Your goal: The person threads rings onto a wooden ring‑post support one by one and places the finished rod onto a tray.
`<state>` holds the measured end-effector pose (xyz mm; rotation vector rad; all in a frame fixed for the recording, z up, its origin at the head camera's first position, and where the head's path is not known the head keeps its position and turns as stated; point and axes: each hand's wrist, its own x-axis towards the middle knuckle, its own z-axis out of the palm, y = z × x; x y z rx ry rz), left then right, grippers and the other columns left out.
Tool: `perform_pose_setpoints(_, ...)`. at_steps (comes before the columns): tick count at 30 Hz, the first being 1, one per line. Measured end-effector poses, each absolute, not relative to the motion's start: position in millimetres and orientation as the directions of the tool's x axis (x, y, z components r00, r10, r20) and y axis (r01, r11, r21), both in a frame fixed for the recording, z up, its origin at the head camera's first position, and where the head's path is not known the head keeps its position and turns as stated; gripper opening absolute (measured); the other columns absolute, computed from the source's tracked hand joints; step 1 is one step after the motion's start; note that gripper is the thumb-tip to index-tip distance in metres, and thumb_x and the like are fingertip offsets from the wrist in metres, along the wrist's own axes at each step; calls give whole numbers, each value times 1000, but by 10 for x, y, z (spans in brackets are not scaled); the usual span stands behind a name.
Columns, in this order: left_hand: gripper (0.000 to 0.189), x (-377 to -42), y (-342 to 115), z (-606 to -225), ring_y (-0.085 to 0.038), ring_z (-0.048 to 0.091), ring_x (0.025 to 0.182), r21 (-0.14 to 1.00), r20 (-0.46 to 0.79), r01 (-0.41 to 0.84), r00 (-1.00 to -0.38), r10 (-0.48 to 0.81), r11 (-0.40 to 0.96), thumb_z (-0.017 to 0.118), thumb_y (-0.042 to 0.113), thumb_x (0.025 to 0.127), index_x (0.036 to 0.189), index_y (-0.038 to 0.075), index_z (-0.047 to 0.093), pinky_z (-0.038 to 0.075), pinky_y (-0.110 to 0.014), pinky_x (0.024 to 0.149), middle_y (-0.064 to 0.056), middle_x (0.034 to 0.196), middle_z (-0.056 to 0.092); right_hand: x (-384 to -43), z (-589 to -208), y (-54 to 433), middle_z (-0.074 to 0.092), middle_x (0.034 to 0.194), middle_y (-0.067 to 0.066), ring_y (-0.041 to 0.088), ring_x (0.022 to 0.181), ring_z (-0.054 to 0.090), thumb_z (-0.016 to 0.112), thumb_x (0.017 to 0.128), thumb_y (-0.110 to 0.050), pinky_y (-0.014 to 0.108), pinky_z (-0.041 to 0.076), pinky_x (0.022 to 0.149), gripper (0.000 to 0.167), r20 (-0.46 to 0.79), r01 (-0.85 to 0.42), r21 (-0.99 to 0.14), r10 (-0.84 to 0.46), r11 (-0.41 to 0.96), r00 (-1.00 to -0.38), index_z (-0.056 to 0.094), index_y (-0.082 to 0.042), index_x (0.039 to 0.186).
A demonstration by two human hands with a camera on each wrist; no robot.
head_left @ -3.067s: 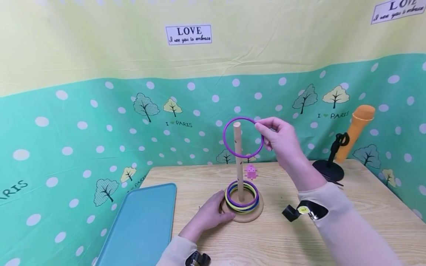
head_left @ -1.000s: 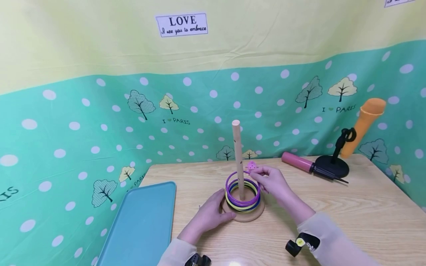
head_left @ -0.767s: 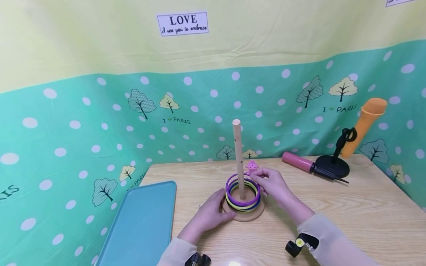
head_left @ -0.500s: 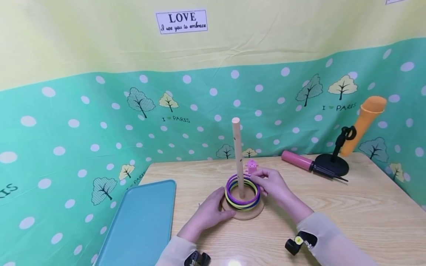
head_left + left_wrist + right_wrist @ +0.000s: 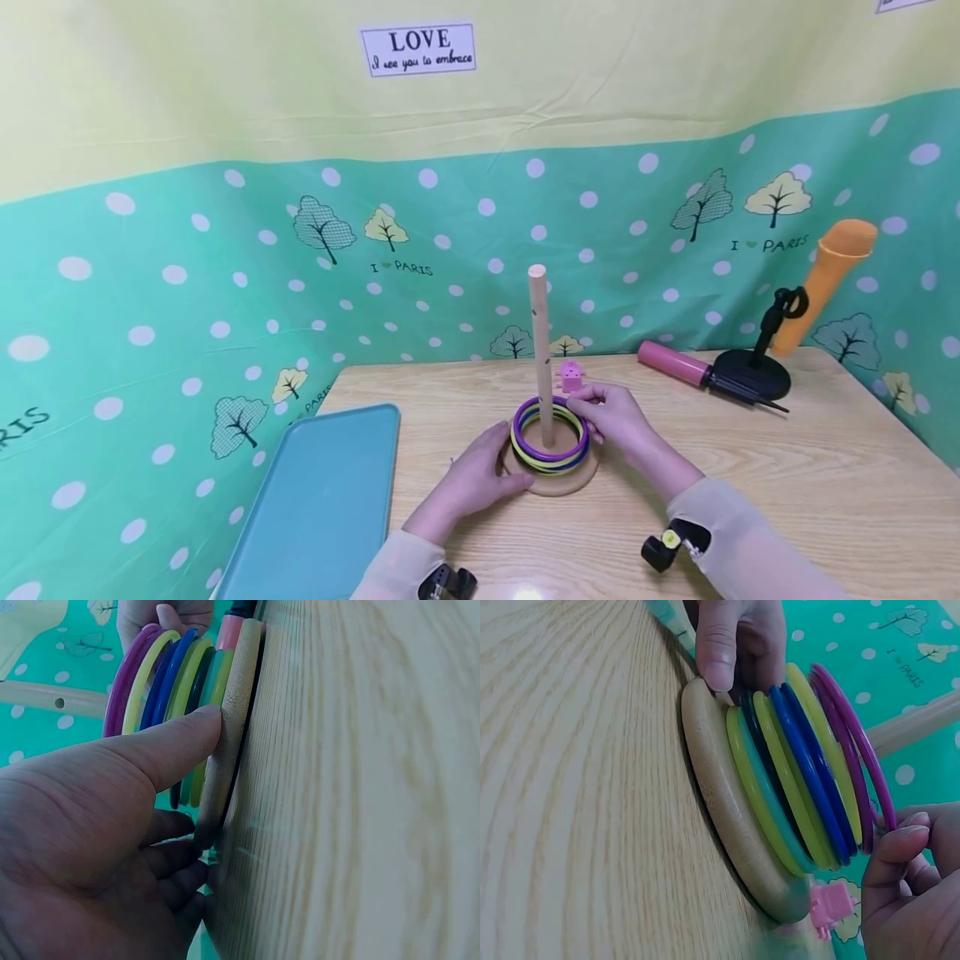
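Observation:
A round wooden base [image 5: 558, 489] with an upright wooden peg [image 5: 540, 350] stands on the table. Around the peg lies a stack of thin rings in yellow, green, blue [image 5: 804, 766] and purple. My right hand [image 5: 613, 417] pinches the topmost purple ring [image 5: 865, 744] between thumb and fingers at its right side. In the right wrist view this ring tilts slightly away from the purple one beneath it. My left hand [image 5: 472, 475] grips the base's left edge, its thumb at the front, its fingers round the far side, partly hidden in the head view.
Just behind the base sits a small pink toy [image 5: 571, 377]. A blue tray [image 5: 315, 500] lies at left. Toward the back right are a pink hand pump [image 5: 671, 362] and an orange microphone [image 5: 825, 279] on a black stand [image 5: 750, 375]. Patterned cloth [image 5: 450, 225] hangs behind.
My right hand has brought the purple ring down from the peg's top onto the stack; over the last second the ring has sunk slightly lower. My left hand has stayed on the base.

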<state>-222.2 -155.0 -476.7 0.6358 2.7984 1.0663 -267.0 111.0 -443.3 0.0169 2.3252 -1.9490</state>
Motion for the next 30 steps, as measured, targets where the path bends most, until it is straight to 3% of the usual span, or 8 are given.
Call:
perform_pose_setpoints(12,95,-2217,-1541,-4750,-45,40,158,661,77,353,-910,408,662,89,37,95,166,-4,42,32,-59,130,-29,170,40,-2668,-4458,1077,58,80,1,7,51,44,74,105,-9,19,38,44,16,-71,59,-970,-41,235,-997,74,4,114)
perform_pose_setpoints(30,95,-2238,-1549,-4781,-44,40,158,656,89,365,-907,412,661,90,37,95,166,-3,42,32,-59,130,-29,170,41,-2683,-4421,1126,58,86,3,11,59,48,76,105,-16,22,40,46,23,-84,74,-972,-36,224,-996,72,0,120)
